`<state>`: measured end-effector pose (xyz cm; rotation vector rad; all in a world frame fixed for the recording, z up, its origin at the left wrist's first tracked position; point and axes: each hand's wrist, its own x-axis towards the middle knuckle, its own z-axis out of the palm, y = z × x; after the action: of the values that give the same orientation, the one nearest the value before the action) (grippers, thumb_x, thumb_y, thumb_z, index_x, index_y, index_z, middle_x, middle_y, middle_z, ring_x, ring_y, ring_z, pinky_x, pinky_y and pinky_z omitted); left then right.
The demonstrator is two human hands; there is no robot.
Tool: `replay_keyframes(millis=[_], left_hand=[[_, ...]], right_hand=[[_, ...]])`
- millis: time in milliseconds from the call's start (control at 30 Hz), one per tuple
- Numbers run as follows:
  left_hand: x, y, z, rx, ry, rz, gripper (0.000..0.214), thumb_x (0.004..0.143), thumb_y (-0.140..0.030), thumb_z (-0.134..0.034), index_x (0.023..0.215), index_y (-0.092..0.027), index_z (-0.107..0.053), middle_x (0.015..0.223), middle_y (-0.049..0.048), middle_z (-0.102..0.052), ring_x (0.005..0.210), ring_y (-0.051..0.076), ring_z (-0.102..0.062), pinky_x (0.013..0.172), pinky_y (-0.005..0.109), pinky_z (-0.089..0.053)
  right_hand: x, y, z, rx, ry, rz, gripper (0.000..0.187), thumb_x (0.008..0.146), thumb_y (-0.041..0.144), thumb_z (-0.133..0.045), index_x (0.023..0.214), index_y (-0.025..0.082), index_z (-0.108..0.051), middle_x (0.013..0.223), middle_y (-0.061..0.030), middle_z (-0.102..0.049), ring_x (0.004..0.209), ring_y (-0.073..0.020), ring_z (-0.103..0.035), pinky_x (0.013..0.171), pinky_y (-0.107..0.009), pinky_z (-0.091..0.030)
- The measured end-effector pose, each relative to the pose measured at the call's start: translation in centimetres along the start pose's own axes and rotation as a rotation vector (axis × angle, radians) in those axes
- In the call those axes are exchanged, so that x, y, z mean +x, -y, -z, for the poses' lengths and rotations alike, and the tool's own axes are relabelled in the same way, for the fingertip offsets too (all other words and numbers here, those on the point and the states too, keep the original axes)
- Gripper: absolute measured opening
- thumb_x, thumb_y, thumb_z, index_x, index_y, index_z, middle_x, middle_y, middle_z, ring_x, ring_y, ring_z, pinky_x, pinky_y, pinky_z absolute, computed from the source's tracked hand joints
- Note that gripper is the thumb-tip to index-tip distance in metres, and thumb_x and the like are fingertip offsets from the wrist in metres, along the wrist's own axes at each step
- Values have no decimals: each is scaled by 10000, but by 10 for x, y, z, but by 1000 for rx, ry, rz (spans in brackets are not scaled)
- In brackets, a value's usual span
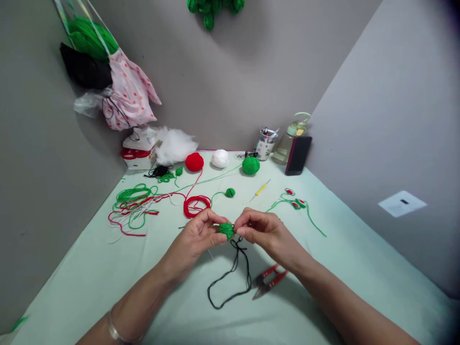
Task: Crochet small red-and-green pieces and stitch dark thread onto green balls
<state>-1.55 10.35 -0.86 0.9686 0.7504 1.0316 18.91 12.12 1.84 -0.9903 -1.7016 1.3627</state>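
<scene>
Between thumb and fingers, my left hand grips a small green crocheted ball with a dark line across it. My right hand pinches at the ball's right side, its fingertips closed at the black yarn there; whether they also hold a needle is too small to see. A loop of black yarn hangs from that spot and lies on the table below. Under my right wrist rest red-handled thread snips, blades toward the lower left.
Yarn balls in red, white and green line the back. A yellow-handled crochet hook lies ahead. Tangled yarn spreads at left, small crocheted pieces at right. A phone leans on a bottle.
</scene>
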Motion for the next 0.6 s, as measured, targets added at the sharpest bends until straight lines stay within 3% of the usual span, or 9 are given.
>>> replay_keyframes(millis=[133,267,400,467,533,600], left_hand=[[-1,7,-2,34,-31,7,260,796,-271,-827,920,-214,-606,949,2,-709,876,162,-662,814,295,-450],[-1,8,-7,108,-93,-1,311,779,-316,-835,905,-217,-568,857,2,-711,810,183,-679,727,293,-451],[0,10,-10,215,-146,-85,288,764,-300,-829,842,-209,-567,824,-11,-647,819,177,-629,761,298,-454],[1,15,-10,291,-166,-121,261,774,-269,-806,831,-214,-558,831,-13,-615,807,175,-594,765,306,-455],[1,20,-10,382,-187,-147,224,789,-225,-771,836,-221,-552,838,-14,-590,800,178,-573,763,314,-452],[1,22,-10,465,-204,-171,204,787,-162,-737,902,-230,-583,879,-5,-597,836,193,-575,792,324,-451]], right_hand=[[2,-1,-4,-43,-79,-52,120,842,268,-704,786,165,-677,659,16,-605,578,-105,-502,550,-231,-435],[0,1,-9,-132,-115,-51,69,876,203,-651,820,166,-662,714,-8,-667,643,-132,-621,606,-243,-516],[-11,-6,-14,-456,-133,252,91,949,151,-592,974,188,-671,909,-50,-713,784,-152,-686,725,-263,-563],[-15,-13,-16,-738,-118,418,146,979,119,-545,1019,193,-664,901,-55,-704,758,-151,-677,688,-250,-545],[-13,-17,-19,-975,-85,495,180,991,90,-502,1001,181,-657,834,-50,-689,702,-147,-660,614,-234,-515],[-8,-13,-21,-1057,-81,555,188,988,80,-492,968,175,-653,842,-60,-701,715,-150,-674,601,-228,-515]])
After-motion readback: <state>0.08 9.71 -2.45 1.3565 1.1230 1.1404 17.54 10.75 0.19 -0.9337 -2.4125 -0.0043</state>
